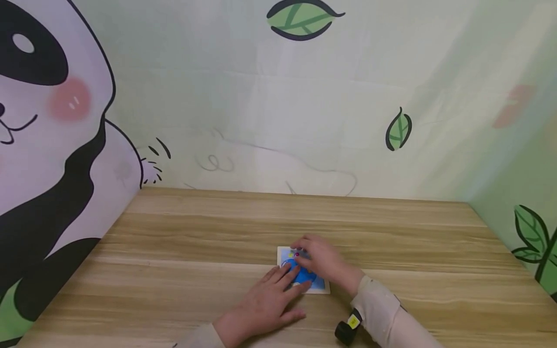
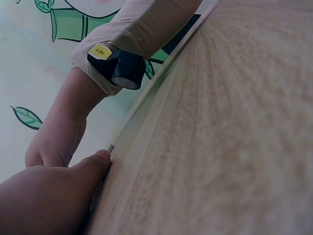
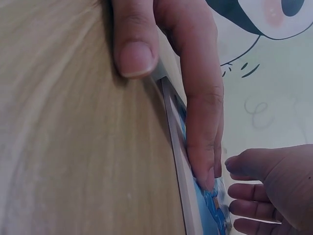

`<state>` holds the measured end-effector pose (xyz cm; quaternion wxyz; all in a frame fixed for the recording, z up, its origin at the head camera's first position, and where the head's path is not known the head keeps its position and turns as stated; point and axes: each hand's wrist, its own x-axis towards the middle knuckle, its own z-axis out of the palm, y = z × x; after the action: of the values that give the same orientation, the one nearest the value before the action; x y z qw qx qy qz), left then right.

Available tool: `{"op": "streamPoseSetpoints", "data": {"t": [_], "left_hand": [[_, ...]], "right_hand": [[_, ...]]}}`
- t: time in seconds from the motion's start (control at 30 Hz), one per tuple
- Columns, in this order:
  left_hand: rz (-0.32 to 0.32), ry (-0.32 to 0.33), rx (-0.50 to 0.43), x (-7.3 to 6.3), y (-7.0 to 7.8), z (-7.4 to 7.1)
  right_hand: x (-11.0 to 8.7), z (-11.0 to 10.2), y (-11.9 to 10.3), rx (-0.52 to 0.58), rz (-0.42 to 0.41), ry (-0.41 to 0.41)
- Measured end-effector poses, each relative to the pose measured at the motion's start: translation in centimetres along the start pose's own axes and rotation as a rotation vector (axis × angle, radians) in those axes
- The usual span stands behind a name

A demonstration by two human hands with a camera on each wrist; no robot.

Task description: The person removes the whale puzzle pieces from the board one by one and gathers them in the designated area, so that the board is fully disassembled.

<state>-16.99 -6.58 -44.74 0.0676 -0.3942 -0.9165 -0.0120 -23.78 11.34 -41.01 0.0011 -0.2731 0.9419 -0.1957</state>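
A small flat picture board (image 1: 323,286), pale-rimmed with a blue cartoon picture and small yellow and pink spots, lies on the wooden table. My left hand (image 1: 271,302) rests over its lower left part with fingers spread. In the right wrist view, a left fingertip (image 3: 207,178) touches the picture, while the thumb lies beside the board's edge. My right hand (image 1: 324,261) reaches over the board's upper right part, its fingers bent loosely and thumb apart from them. Nothing shows between the right fingers (image 3: 249,192). The hands cover much of the picture.
The wooden table (image 1: 196,227) meets a pale wall (image 1: 243,96) painted with a panda and leaves at the back. A black wrist camera (image 1: 346,331) with a yellow label hangs at the right sleeve (image 1: 378,309).
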Motion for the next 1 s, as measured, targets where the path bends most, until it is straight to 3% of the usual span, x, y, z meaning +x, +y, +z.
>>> {"op": "streamPoseSetpoints", "data": {"t": [0.6, 1.0], "left_hand": [[-0.011, -0.061, -0.079, 0.1, -0.1, -0.3], [-0.015, -0.069, -0.091, 0.0, -0.1, -0.4]], "right_hand": [[1.3, 0.3, -0.5, -0.041, 0.019, -0.030], [1.8, -0.2, -0.9, 0.021, 0.071, -0.083]]}}
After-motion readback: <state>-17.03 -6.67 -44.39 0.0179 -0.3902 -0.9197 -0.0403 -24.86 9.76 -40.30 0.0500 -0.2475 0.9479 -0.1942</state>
